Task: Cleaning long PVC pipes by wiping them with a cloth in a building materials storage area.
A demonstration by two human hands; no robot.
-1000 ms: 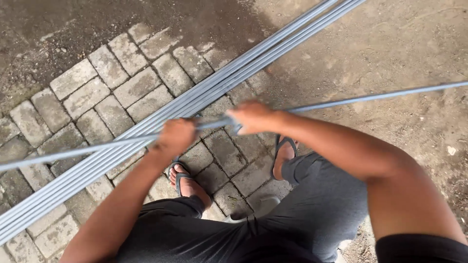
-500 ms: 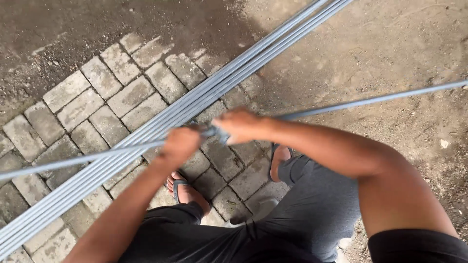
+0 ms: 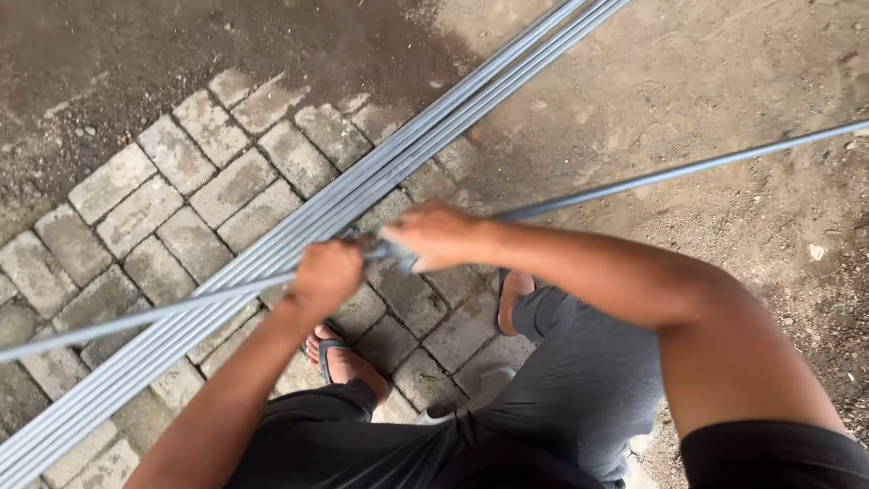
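Grey steel rod [image 3: 652, 177] across both fists, left hand [image 3: 324, 274] beside right hand [image 3: 437, 235].

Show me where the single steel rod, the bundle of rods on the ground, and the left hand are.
single steel rod [image 3: 688, 169], head view, on its free length right of the hands.
bundle of rods [image 3: 299, 231], head view, middle of the bundle.
left hand [image 3: 326, 274], head view, back of the hand.

Two hands, the left hand [image 3: 324, 274] and the right hand [image 3: 437, 234], grip one single steel rod [image 3: 688, 168]. One bundle of rods [image 3: 380, 177] lies on the ground; its count cannot be told. Two sandalled feet show.
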